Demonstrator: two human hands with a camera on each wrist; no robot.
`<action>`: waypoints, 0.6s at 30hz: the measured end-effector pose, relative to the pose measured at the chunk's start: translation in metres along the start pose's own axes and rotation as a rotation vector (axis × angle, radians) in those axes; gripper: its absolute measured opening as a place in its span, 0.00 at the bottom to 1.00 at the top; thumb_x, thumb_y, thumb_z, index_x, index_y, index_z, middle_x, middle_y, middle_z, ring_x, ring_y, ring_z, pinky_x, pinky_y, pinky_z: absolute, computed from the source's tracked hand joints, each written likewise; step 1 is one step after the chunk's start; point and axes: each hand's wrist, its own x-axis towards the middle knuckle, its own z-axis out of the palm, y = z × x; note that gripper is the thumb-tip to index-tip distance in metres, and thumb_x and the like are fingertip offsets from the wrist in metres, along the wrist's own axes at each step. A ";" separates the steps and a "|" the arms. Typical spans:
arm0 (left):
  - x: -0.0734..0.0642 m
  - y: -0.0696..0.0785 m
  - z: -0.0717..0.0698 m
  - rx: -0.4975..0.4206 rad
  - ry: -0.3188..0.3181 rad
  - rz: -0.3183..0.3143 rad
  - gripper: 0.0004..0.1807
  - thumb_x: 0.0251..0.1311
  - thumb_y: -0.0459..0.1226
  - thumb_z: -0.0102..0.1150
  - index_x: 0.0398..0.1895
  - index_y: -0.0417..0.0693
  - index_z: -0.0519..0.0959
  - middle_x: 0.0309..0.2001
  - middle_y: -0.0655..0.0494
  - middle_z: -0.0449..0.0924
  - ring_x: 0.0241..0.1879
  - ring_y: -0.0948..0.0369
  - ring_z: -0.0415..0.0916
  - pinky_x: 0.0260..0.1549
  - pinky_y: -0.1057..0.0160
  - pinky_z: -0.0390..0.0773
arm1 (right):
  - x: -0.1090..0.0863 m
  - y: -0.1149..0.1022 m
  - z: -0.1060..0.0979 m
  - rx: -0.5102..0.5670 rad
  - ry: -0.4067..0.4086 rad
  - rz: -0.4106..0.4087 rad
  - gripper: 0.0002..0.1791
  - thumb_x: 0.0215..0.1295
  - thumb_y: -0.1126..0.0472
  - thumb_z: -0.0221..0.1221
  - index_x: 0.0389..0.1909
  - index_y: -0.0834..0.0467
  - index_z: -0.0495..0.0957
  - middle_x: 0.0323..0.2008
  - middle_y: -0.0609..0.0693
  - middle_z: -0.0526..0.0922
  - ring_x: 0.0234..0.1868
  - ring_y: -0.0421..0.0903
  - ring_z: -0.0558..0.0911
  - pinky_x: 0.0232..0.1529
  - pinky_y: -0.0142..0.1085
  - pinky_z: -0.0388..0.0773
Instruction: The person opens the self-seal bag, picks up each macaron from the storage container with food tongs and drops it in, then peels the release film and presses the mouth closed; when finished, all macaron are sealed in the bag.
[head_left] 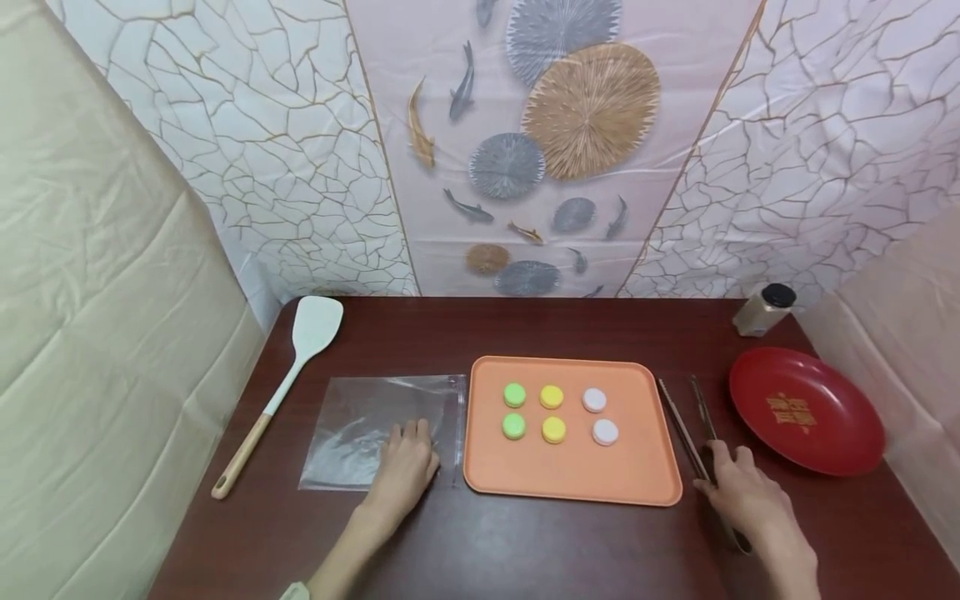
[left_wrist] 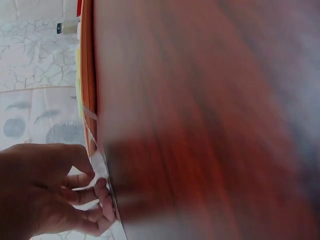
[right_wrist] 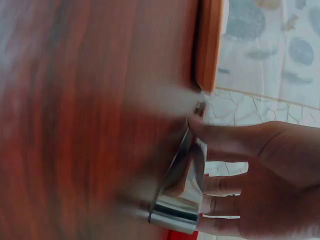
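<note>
My left hand [head_left: 406, 467] rests on a clear zip bag [head_left: 348, 433] lying flat on the table. In the left wrist view its fingers [left_wrist: 102, 200] are loosely bent, tips on the plastic near the zip edge. My right hand [head_left: 750, 496] holds metal tongs [head_left: 684, 429] that lie with arms spread, pointing away. In the right wrist view the thumb is at one arm of the tongs [right_wrist: 182, 187] and the fingers are at the far side. Between the hands stands an orange tray [head_left: 570, 479] bearing green macarons [head_left: 513, 427], yellow macarons [head_left: 553, 430] and white macarons [head_left: 605, 432], two of each.
A white spatula [head_left: 315, 325] with a wooden handle lies at the left. On the right are a red oval plate [head_left: 832, 400] with gold characters and, behind it, a jar [head_left: 761, 312] with a black lid. Cloth walls [head_left: 300, 167] enclose the table's back and sides.
</note>
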 end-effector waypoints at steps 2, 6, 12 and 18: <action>-0.001 -0.004 0.006 -0.028 0.058 0.027 0.13 0.52 0.28 0.68 0.33 0.38 0.71 0.29 0.46 0.74 0.28 0.47 0.73 0.20 0.52 0.75 | 0.001 0.001 0.000 -0.008 0.013 -0.015 0.33 0.73 0.61 0.67 0.67 0.74 0.61 0.49 0.82 0.71 0.37 0.72 0.84 0.37 0.68 0.81; -0.004 -0.019 0.032 -0.155 0.153 0.024 0.13 0.50 0.27 0.65 0.30 0.43 0.68 0.25 0.49 0.72 0.25 0.47 0.74 0.18 0.50 0.71 | 0.004 0.005 -0.003 0.022 -0.018 -0.007 0.41 0.73 0.60 0.67 0.73 0.73 0.53 0.52 0.84 0.73 0.39 0.75 0.84 0.41 0.69 0.80; -0.010 -0.039 0.064 -0.264 0.142 -0.065 0.18 0.51 0.26 0.65 0.30 0.50 0.64 0.21 0.59 0.63 0.19 0.60 0.66 0.18 0.59 0.71 | 0.014 0.029 0.000 0.167 -0.052 -0.031 0.50 0.76 0.57 0.66 0.77 0.83 0.45 0.39 0.65 0.84 0.41 0.62 0.88 0.45 0.62 0.82; -0.014 -0.040 0.069 -0.268 0.155 -0.062 0.18 0.52 0.24 0.67 0.33 0.49 0.68 0.23 0.60 0.66 0.22 0.62 0.67 0.20 0.64 0.71 | 0.039 0.084 0.034 0.263 0.076 -0.116 0.38 0.84 0.53 0.59 0.74 0.78 0.56 0.27 0.53 0.80 0.19 0.41 0.80 0.25 0.37 0.78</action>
